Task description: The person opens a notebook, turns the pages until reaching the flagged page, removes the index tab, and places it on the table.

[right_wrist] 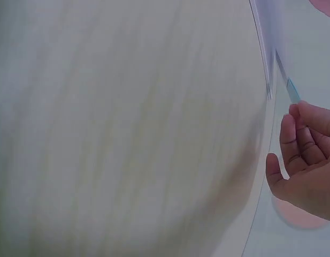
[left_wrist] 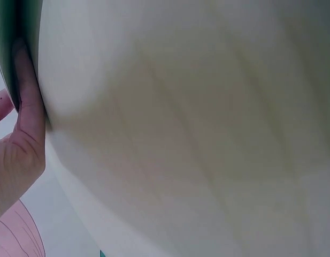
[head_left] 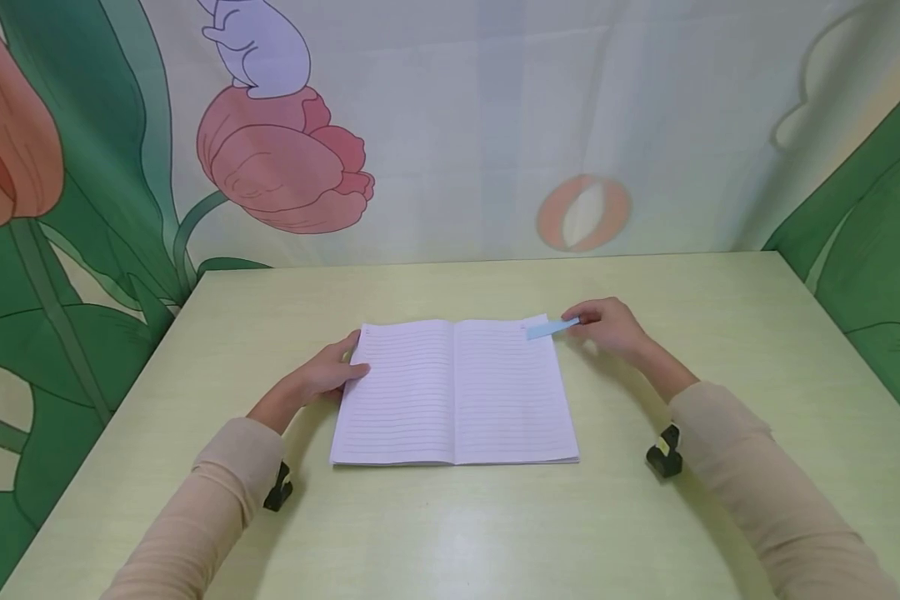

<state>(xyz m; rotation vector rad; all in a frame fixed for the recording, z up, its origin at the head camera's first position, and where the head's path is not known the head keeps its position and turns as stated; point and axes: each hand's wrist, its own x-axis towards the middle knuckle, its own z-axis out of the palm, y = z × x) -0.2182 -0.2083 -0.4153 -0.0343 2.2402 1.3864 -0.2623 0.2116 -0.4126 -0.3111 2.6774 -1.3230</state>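
Note:
An open lined notebook [head_left: 401, 408] lies at the middle of the table in the head view. My left hand [head_left: 328, 369] grips its left edge, thumb on the page and fingers underneath. In the left wrist view the left hand [left_wrist: 23, 144] has its fingers under the notebook's dark green underside [left_wrist: 5, 40]. My right hand [head_left: 607, 325] pinches one end of a light blue paper strip [head_left: 546, 329], whose other end lies over the top right corner of the right page. In the right wrist view the right hand [right_wrist: 309, 144] holds the strip [right_wrist: 293, 91] between thumb and fingertips.
The pale wooden table [head_left: 450, 533] ends at a back edge against a printed curtain [head_left: 450, 125] with flowers and leaves. Dark camera mounts [head_left: 664, 452] hang under both wrists.

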